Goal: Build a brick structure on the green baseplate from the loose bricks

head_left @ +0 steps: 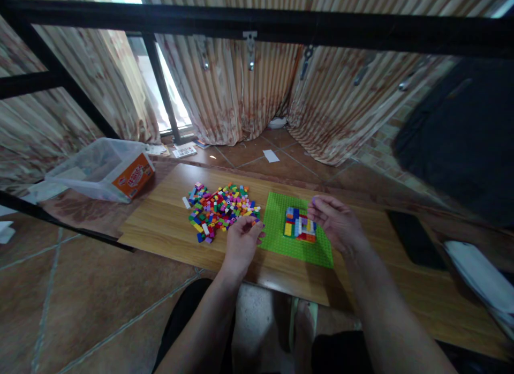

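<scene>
My left hand (242, 239) is between the loose bricks and the left edge of the green baseplate (299, 255). Its thumb and fingers are pinched, with a bit of orange or red at the tips; I cannot make out what it is. A small purple toy brick (314, 201) shows in the pinch of my right hand (336, 222), above the right side of the baseplate. On the baseplate sits a low build of multicoloured bricks (297, 227), with yellow, blue, white and red parts. My right fingers hide some of its right side.
A heap of loose toy bricks (219, 207) lies on the wooden table (160, 224), left of the baseplate. At the far left stands a clear plastic bin (96, 167) with an orange label. A dark flat object (415, 239) lies at the right. A black metal bar (281, 28) crosses overhead.
</scene>
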Available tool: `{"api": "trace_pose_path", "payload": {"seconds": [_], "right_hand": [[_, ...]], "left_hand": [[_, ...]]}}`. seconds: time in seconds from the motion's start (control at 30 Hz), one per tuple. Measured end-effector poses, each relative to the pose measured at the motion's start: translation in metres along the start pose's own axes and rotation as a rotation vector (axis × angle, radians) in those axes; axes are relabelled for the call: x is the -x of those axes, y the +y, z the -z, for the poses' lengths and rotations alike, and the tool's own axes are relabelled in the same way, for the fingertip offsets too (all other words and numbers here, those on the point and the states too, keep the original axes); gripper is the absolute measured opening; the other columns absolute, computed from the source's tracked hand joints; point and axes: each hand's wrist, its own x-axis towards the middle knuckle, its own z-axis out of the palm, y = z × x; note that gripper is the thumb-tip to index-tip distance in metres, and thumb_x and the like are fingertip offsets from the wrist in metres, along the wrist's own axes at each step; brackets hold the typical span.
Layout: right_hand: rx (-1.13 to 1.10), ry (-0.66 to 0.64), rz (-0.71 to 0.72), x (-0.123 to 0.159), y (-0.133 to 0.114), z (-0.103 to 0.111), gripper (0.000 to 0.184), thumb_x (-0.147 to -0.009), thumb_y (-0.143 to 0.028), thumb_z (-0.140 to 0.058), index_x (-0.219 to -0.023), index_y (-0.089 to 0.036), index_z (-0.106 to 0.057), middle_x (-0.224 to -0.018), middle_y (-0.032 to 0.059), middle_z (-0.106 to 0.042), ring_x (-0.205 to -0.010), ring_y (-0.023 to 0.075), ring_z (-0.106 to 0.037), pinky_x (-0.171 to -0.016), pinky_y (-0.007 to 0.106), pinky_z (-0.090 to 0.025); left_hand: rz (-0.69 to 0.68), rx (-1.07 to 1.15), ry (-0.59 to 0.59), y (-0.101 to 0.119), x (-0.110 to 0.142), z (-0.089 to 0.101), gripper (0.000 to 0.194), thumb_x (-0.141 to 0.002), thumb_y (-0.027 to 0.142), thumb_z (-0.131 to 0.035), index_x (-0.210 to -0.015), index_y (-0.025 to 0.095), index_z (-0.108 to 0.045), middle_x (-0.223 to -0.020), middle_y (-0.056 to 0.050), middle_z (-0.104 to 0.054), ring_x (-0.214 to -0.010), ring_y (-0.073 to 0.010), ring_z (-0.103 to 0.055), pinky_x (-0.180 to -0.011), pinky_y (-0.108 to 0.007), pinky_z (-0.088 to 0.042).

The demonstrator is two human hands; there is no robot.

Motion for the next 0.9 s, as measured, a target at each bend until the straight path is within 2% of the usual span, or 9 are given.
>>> {"api": "trace_pose_path", "payload": {"seconds": [0.1, 0.17, 0.3, 0.43, 0.53, 0.73, 0.9], "right_hand": [[0.030, 0.047, 0.042, -0.003, 0.001, 0.021, 0.024, -0.059, -0.028, -0.088, -0.078, -0.023, -0.073, -0.071, -0.0010, -0.071, -0.064, 0.0130, -0.068, -0.067, 0.029, -0.060], [0.048, 0.050, 0.051, -0.003, 0.003, 0.029, 0.022, -0.062, -0.030, -0.086, -0.079, -0.023, -0.074, -0.073, 0.0007, -0.073, -0.065, 0.0146, -0.069, -0.068, 0.030, -0.062], [0.036, 0.074, 0.043, -0.001, 0.002, 0.033, 0.022, -0.065, -0.039, -0.084, -0.077, -0.022, -0.074, -0.076, 0.0039, -0.074, -0.067, 0.0160, -0.070, -0.069, 0.031, -0.062], [0.091, 0.086, 0.035, -0.003, 0.002, 0.035, 0.028, -0.056, -0.035, -0.088, -0.076, -0.023, -0.074, -0.076, 0.0016, -0.074, -0.069, 0.0149, -0.069, -0.071, 0.031, -0.060], [0.255, 0.060, 0.080, -0.004, 0.008, 0.036, 0.029, -0.056, -0.032, -0.085, -0.081, -0.022, -0.075, -0.077, 0.0016, -0.074, -0.069, 0.0166, -0.068, -0.074, 0.036, -0.058], [0.808, 0.022, 0.343, -0.001, 0.022, 0.030, 0.019, -0.076, -0.027, -0.063, -0.089, -0.021, -0.075, -0.090, 0.0074, -0.076, -0.080, 0.0226, -0.068, -0.082, 0.042, -0.053], [0.996, 0.004, 0.484, 0.004, 0.023, 0.019, 0.021, -0.083, -0.028, -0.054, -0.088, -0.021, -0.073, -0.090, 0.0070, -0.074, -0.080, 0.0216, -0.066, -0.081, 0.039, -0.051]], "left_hand": [[0.007, 0.002, -0.003, 0.001, 0.001, -0.005, 0.021, -0.062, 0.027, -0.074, -0.075, 0.016, -0.062, -0.063, 0.002, -0.062, -0.054, -0.0108, -0.059, -0.051, -0.020, -0.043], [0.005, 0.002, -0.018, 0.000, 0.002, -0.008, 0.022, -0.061, 0.027, -0.075, -0.075, 0.016, -0.062, -0.063, 0.003, -0.062, -0.054, -0.0109, -0.059, -0.051, -0.020, -0.043], [-0.003, -0.019, -0.027, -0.004, 0.003, -0.014, 0.022, -0.061, 0.027, -0.075, -0.074, 0.015, -0.062, -0.062, 0.003, -0.061, -0.053, -0.0094, -0.057, -0.050, -0.020, -0.042], [-0.001, -0.047, -0.040, -0.007, 0.005, -0.021, 0.020, -0.062, 0.027, -0.074, -0.073, 0.015, -0.062, -0.061, 0.003, -0.061, -0.052, -0.0089, -0.056, -0.051, -0.019, -0.041], [-0.001, -0.055, -0.049, -0.008, 0.006, -0.024, 0.019, -0.063, 0.026, -0.073, -0.073, 0.015, -0.062, -0.060, 0.004, -0.059, -0.052, -0.0084, -0.056, -0.051, -0.019, -0.040], [0.009, -0.051, -0.049, -0.011, 0.005, -0.028, 0.019, -0.063, 0.026, -0.073, -0.074, 0.016, -0.062, -0.060, 0.004, -0.059, -0.052, -0.0092, -0.055, -0.051, -0.020, -0.040], [0.014, -0.024, -0.077, -0.012, 0.006, -0.029, 0.019, -0.065, 0.026, -0.073, -0.075, 0.015, -0.062, -0.062, 0.003, -0.061, -0.053, -0.0094, -0.056, -0.052, -0.021, -0.041]]}}
